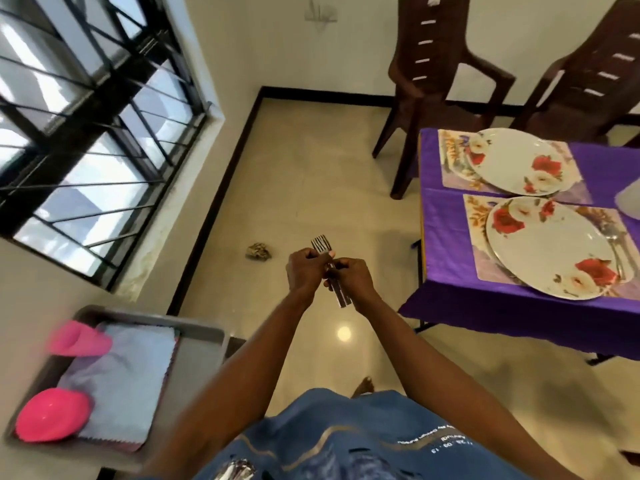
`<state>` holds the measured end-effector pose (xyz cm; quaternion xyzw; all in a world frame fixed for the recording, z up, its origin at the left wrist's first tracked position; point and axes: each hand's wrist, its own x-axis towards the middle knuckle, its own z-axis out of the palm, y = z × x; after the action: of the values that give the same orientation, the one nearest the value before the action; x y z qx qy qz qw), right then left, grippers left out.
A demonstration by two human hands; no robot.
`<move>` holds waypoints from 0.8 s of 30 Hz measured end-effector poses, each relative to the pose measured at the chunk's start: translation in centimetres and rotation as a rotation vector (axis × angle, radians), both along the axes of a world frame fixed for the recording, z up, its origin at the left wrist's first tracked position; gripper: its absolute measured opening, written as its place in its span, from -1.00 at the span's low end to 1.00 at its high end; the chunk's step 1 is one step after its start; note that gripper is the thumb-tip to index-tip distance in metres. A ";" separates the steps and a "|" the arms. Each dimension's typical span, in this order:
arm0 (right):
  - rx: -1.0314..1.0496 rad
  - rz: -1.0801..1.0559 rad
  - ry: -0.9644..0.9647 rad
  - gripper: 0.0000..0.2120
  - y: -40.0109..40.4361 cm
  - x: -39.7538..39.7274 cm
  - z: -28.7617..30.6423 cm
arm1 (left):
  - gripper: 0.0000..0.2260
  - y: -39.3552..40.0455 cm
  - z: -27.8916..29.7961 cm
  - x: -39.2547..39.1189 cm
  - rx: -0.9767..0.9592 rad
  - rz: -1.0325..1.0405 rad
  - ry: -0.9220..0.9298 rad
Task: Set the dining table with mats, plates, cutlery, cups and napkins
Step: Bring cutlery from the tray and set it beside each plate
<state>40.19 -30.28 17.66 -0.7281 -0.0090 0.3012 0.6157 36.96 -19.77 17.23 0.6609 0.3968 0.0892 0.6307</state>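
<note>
Both hands meet over the floor, left of the table. My left hand (305, 271) and my right hand (349, 277) together grip a small bundle of metal forks (320, 244), tines up, handles sticking out below. On the purple-clothed table (446, 299) lie two floral mats, each with a flowered plate: the near plate (550, 247) and the far plate (516, 161). Cutlery (616, 251) lies on the near mat, right of its plate. A grey tray (204, 336) at lower left holds folded napkins (128, 375) and two pink cups (52, 415).
Two brown chairs (440, 74) stand at the table's far side. A crumpled scrap (258, 252) lies on the tiled floor near the wall. A barred window (90, 126) fills the left wall. A pale object (628, 199) shows at the right edge on the table.
</note>
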 end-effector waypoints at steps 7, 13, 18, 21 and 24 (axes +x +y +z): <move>-0.040 -0.092 0.033 -0.91 -8.5 7.1 -0.8 | -0.71 -5.8 0.5 9.3 0.007 -0.026 -0.095; -0.082 -0.475 0.118 -0.92 -14.5 10.0 -2.4 | -0.90 -10.1 2.2 15.1 -0.092 0.004 -0.251; -0.071 -0.726 0.094 -0.89 -18.0 13.2 -2.4 | -0.84 -12.8 0.5 20.1 -0.268 -0.190 -0.145; -0.063 -0.824 0.081 -0.94 -19.5 15.4 -2.1 | -0.85 -14.5 -0.7 22.8 -0.357 -0.343 -0.046; -0.083 -0.874 0.075 -0.92 -20.8 17.2 -1.7 | -0.91 -16.3 -1.1 24.7 -0.341 -0.452 0.022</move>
<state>57.34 -51.10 15.96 -0.6760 0.3344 0.0389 0.6555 61.66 -36.05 16.17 0.6179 0.2553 -0.1290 0.7324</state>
